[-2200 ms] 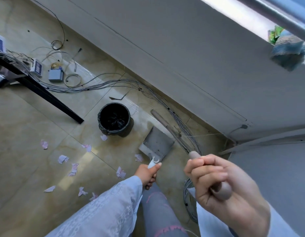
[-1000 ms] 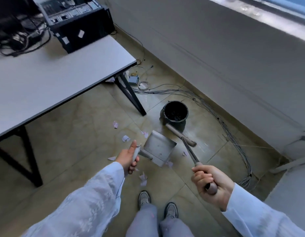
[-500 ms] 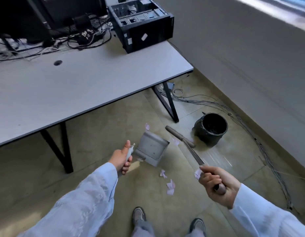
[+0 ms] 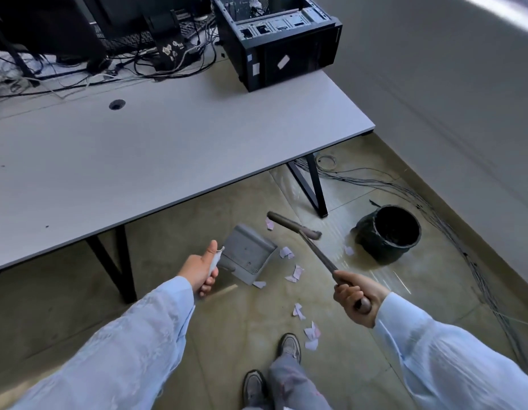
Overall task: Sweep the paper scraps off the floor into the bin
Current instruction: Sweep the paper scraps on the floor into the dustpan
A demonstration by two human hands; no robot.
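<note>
Your dustpan [image 4: 247, 252] sits low, mouth toward the paper scraps [image 4: 295, 273], but the broom [image 4: 298, 229] head is up beyond them: swing hard and you'll likely flick light scraps past the pan, under the table [image 4: 180, 149]. Some lie by your shoe [image 4: 290, 347], easy to step on. The bin [image 4: 388, 232] stands well apart by the wall; tilt the pan carrying it and paper slides out. Your left hand [image 4: 199, 272] has its fingers wrapped on the dustpan handle, thumb up. Your right hand [image 4: 356, 300] is fisted tight around the broom handle's end.
</note>
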